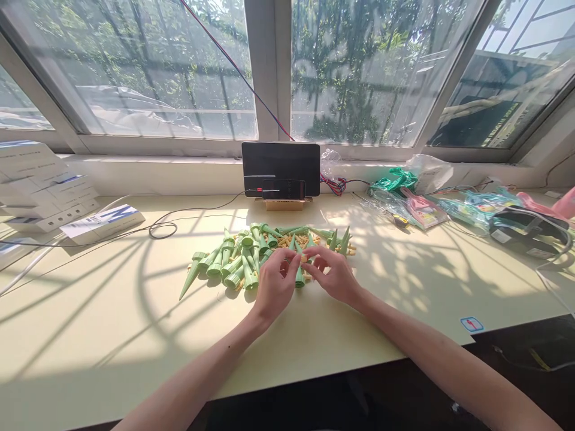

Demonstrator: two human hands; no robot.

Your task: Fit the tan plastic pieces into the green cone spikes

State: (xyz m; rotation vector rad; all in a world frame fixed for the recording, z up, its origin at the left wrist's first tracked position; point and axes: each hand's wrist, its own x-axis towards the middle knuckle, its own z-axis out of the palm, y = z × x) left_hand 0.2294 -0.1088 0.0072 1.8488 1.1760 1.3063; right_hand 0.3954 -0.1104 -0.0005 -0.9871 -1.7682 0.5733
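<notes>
Above the near edge of a pile of green plastic spikes [223, 257], my left hand [276, 281] and my right hand [335, 274] meet at the fingertips. Both are closed in a pinch around a small tan piece [304, 258], which looks like a short peg; the fingers cover much of it. A green spike [299, 277] shows just below the fingertips, and I cannot tell whether either hand touches it. Many more small tan pieces [287, 240] lie heaped behind my hands among the spikes. Some spikes stand point up, others lie on their sides.
A black tablet [281, 157] with a phone [284, 190] before it stands at the window on a cardboard support [284, 205]. White boxes [40, 185] are stacked at left, near a loose cable [162, 227]. Plastic-bagged items [422, 209] and a black device [527, 233] lie at right.
</notes>
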